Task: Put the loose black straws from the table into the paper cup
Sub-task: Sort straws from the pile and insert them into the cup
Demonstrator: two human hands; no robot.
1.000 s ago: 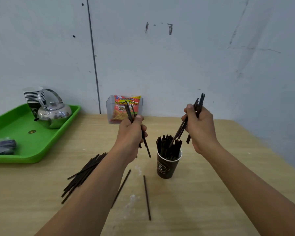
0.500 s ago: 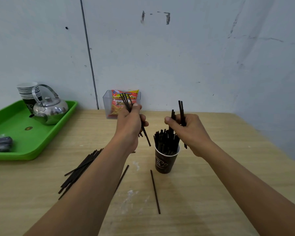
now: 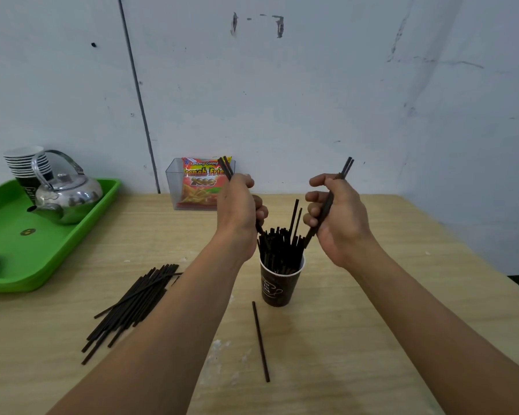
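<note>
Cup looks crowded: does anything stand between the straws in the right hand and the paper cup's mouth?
Only the black straws packed upright in the brown paper cup, just below the straw bundle gripped by the right hand.

Brown paper cup [image 3: 279, 287] centred on wooden table [image 3: 327, 354], pile of loose black straws [image 3: 132, 304] left of it, one straw [image 3: 260, 339] before it, green plastic tray [image 3: 18, 250] far left.

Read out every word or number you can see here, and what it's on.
"Kentang Goreng": snack packet.
"French Frie", end hidden: same packet.
"2000": same packet.
The paper cup: white print, too blurred to read.
The stacked cups: lettering cut off, unreadable.
</note>
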